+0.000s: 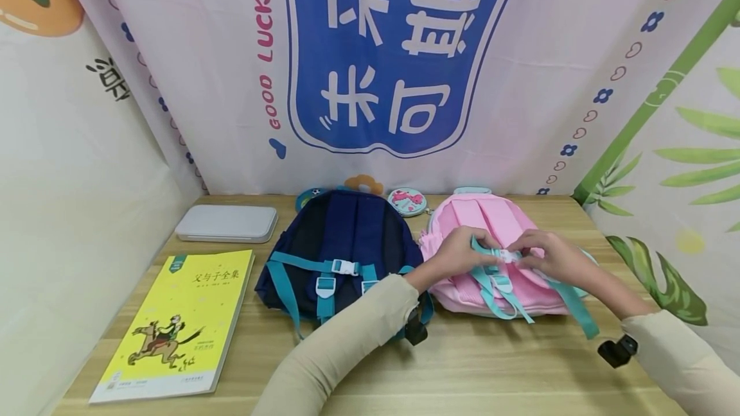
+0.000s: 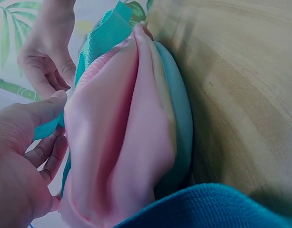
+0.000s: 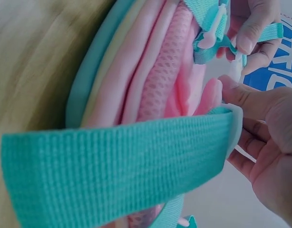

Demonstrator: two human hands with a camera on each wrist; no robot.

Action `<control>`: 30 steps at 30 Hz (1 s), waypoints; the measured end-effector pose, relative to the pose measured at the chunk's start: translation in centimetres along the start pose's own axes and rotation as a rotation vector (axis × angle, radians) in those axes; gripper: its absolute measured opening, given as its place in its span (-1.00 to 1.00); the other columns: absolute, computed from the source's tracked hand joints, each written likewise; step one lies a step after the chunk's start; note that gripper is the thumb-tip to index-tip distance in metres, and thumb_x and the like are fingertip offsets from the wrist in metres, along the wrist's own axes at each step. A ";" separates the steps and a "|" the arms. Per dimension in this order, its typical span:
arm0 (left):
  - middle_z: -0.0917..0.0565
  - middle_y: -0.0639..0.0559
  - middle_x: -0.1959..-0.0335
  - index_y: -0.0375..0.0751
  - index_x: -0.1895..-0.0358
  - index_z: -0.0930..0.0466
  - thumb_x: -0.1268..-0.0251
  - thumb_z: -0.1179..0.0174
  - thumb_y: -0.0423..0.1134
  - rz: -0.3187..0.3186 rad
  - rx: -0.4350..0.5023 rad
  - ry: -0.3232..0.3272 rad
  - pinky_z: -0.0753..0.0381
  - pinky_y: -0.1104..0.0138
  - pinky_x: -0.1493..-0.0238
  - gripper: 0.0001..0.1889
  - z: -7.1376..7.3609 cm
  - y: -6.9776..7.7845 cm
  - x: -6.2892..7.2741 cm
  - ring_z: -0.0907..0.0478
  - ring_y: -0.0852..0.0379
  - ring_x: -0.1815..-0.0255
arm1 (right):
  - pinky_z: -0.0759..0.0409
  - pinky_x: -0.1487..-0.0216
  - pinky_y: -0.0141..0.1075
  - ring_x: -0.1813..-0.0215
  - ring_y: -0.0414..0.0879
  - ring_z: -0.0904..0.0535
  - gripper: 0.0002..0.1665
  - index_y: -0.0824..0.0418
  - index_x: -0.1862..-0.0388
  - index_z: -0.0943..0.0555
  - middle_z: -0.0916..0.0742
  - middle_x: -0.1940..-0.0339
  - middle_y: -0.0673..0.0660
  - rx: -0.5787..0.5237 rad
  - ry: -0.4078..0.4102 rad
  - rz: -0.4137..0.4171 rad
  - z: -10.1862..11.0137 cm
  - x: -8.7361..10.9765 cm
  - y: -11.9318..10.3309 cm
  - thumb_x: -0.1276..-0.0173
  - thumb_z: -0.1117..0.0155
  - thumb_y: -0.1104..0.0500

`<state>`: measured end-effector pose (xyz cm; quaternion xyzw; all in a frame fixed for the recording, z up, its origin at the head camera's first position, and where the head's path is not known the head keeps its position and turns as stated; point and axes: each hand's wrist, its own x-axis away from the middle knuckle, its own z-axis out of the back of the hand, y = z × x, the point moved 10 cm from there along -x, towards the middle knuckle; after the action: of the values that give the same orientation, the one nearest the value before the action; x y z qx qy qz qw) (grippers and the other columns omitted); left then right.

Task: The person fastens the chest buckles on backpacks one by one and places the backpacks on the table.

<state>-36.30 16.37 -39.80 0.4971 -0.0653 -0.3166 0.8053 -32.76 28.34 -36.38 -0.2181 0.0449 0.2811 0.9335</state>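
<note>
A pink backpack lies on the table with its shoulder straps facing up. Over its lower back, both hands meet at a white plastic buckle on a teal strap. My left hand pinches the buckle's left side and the teal webbing beside it. From the right, my right hand pinches the other side between thumb and fingers. A loose teal strap end hangs below the right hand, and it crosses close in front of the right wrist camera. The fingers partly hide the buckle.
Left of the pink backpack lies a navy backpack with teal straps and its own white buckle. Farther left are a yellow book and a grey case. A round pouch sits between the backpacks, near the fabric backdrop.
</note>
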 end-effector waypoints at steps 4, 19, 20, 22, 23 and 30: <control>-0.83 0.08 0.27 -0.18 0.18 -0.81 -0.17 -0.51 -0.21 0.005 -0.015 -0.004 -0.46 0.60 0.20 -0.81 0.2 0.3 0.0 -0.57 0.35 0.26 | -0.66 0.17 -0.22 0.20 -0.13 -0.64 -0.70 0.20 0.13 -0.79 -0.79 0.20 0.02 0.019 -0.015 -0.001 0.1 -0.3 -0.3 -0.13 -0.56 0.37; -0.83 0.12 0.27 -0.15 0.19 -0.84 -0.16 -0.52 -0.20 0.002 -0.046 0.028 -0.44 0.60 0.27 -0.82 0.6 0.3 0.0 -0.50 0.46 0.33 | -0.66 0.25 -0.26 0.28 -0.19 -0.62 -0.72 0.26 0.16 -0.80 -0.78 0.26 0.04 0.097 -0.024 0.006 0.2 -0.9 -1.3 -0.11 -0.54 0.42; -0.83 0.12 0.28 -0.15 0.19 -0.84 -0.16 -0.52 -0.20 0.001 -0.048 0.031 -0.44 0.60 0.27 -0.82 0.6 0.3 0.1 -0.50 0.46 0.33 | -0.65 0.26 -0.27 0.29 -0.20 -0.62 -0.72 0.27 0.16 -0.80 -0.78 0.26 0.03 0.103 -0.021 0.010 0.3 -0.9 -1.4 -0.11 -0.54 0.42; -0.83 0.13 0.28 -0.14 0.19 -0.84 -0.15 -0.53 -0.19 0.000 -0.053 0.036 -0.44 0.60 0.28 -0.81 0.6 0.3 0.1 -0.50 0.46 0.34 | -0.66 0.27 -0.26 0.30 -0.20 -0.61 -0.71 0.28 0.17 -0.80 -0.78 0.28 0.03 0.114 -0.017 0.022 0.3 -1.0 -1.6 -0.10 -0.54 0.44; -0.83 0.13 0.28 -0.14 0.19 -0.84 -0.15 -0.53 -0.18 -0.002 -0.056 0.039 -0.44 0.61 0.28 -0.81 0.6 0.3 0.1 -0.50 0.46 0.34 | -0.67 0.27 -0.25 0.30 -0.20 -0.61 -0.71 0.29 0.17 -0.80 -0.78 0.29 0.03 0.119 -0.014 0.029 0.3 -1.0 -1.7 -0.09 -0.54 0.45; -0.84 0.12 0.28 -0.15 0.20 -0.84 -0.15 -0.53 -0.17 -0.018 -0.080 0.054 -0.45 0.63 0.25 -0.80 0.7 0.4 0.2 -0.52 0.49 0.34 | -0.68 0.27 -0.18 0.31 -0.16 -0.62 -0.72 0.31 0.20 -0.80 -0.77 0.31 0.05 0.142 -0.001 0.054 0.3 -1.2 -2.3 -0.07 -0.52 0.48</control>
<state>-36.25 15.87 -39.19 0.4733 -0.0260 -0.3127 0.8231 -32.50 26.16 -34.98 -0.1500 0.0699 0.3025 0.9387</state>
